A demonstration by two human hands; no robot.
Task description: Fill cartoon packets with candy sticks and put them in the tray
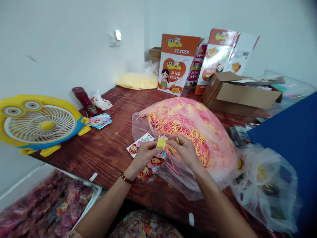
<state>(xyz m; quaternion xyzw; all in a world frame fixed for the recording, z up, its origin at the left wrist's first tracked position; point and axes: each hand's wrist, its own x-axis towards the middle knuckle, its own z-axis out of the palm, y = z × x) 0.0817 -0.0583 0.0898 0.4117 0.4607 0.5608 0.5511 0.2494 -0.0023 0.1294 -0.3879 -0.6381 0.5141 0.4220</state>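
Note:
My left hand (pixel 145 154) is closed on a small bundle of yellow sticks (pixel 161 143), held upright with a whitish strip across the top. Just to its right, my right hand (pixel 185 151) pinches what looks like a single short yellow stick (pixel 177 141). Behind both hands lies a large open clear bag (pixel 218 132) filled with loose pink and yellow sticks (pixel 173 124). A printed card (pixel 133 148) with a cartoon figure rests beside my left hand. Shiny cartoon packets (pixel 146 173) lie below that hand, partly hidden by it.
A yellow fan (pixel 47 125) stands at left near a dark red jar (pixel 83 97) and blue printed packets (pixel 100 121). Printed cartons (pixel 173 62) and an open cardboard box (pixel 228 99) line the back. A tub (pixel 95 195) of wrapped packets sits lower left; a plastic bag (pixel 284 178) lies right.

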